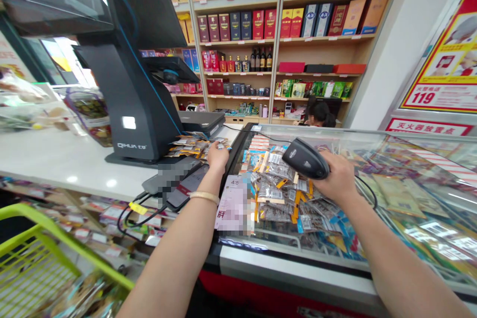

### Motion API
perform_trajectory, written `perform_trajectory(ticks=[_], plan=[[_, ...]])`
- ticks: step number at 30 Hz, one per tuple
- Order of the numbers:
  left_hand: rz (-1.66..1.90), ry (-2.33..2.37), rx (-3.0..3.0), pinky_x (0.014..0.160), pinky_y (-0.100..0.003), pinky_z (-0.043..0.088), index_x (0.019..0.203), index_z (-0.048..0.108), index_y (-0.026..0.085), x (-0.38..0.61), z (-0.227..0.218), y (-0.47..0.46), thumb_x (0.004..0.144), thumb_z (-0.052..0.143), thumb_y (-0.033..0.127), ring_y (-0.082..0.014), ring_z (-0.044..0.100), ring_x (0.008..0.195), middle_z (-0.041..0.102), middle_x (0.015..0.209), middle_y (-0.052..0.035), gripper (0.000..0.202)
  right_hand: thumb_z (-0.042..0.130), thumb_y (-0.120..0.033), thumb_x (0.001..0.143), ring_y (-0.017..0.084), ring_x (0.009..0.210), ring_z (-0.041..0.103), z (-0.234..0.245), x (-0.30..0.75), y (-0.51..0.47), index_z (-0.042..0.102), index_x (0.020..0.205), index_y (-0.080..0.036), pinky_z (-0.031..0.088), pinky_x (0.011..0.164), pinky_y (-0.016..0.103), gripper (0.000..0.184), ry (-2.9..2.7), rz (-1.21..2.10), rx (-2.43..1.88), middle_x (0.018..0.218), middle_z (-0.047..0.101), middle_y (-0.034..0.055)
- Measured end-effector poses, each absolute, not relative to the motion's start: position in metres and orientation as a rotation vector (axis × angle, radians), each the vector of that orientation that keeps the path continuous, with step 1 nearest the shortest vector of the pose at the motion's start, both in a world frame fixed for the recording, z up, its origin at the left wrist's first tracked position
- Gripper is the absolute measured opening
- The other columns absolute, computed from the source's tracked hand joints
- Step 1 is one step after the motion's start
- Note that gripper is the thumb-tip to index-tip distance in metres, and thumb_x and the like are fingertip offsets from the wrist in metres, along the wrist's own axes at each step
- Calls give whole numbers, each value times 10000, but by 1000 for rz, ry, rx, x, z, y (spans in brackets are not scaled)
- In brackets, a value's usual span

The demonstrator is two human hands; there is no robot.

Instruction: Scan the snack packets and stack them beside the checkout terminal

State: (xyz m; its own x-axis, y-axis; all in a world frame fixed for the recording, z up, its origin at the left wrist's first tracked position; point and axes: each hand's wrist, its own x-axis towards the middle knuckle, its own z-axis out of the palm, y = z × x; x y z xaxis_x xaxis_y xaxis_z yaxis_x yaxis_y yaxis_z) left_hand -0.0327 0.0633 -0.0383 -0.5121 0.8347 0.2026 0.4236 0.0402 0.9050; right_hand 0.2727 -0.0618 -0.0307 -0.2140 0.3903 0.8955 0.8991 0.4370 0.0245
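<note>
My right hand (337,176) is closed around a black barcode scanner (305,159), whose head points left over a heap of small snack packets (283,194) lying on the glass lid of a chest freezer (410,179). The scanner's cable runs off behind my wrist. My left hand (217,155), with a gold bracelet on the wrist, reaches forward and pinches one small packet (219,145) at the edge of another pile of packets (192,146) beside the base of the black checkout terminal (134,104).
A white counter (63,159) holds the terminal, a card reader and clear snack tubs (89,114). A green shopping basket (44,258) sits at the lower left. Shelves of boxed liquor and bottles (261,25) fill the back wall, where a seated person's head (318,113) shows.
</note>
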Motion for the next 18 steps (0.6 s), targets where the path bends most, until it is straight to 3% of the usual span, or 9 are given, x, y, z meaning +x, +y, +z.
perform_trajectory(ticks=[5, 9, 13, 18], plan=[[1467, 1919, 1279, 942, -315, 485, 1258, 591, 129, -35, -42, 63, 725, 579, 74, -240, 648, 1108, 674, 1210, -143, 536, 587, -344, 716, 240, 748, 673, -30, 272, -63, 665, 916, -188, 448, 633, 318, 266, -1811, -714, -1074, 829, 724, 81], [1388, 2007, 1547, 977, -368, 470, 1268, 593, 106, -32, -39, 54, 677, 633, 74, -277, 641, 1101, 685, 1175, -153, 594, 590, -362, 721, 241, 745, 670, -31, 273, -62, 668, 914, -188, 449, 640, 321, 271, -1799, -709, -1096, 832, 724, 83], [1350, 2064, 1936, 1025, -413, 445, 1165, 669, 120, -28, -31, 43, 639, 617, 29, -299, 611, 1124, 683, 1154, -144, 536, 611, -407, 734, 244, 761, 664, -32, 274, -62, 674, 923, -189, 449, 652, 325, 296, -1816, -694, -1095, 850, 722, 87], [1480, 1921, 2150, 1025, -374, 452, 1025, 717, 164, -25, -22, 31, 713, 509, 4, -242, 604, 1093, 670, 1102, -98, 408, 609, -433, 739, 240, 758, 656, -30, 272, -63, 679, 910, -194, 447, 655, 329, 302, -1816, -696, -1096, 846, 718, 86]])
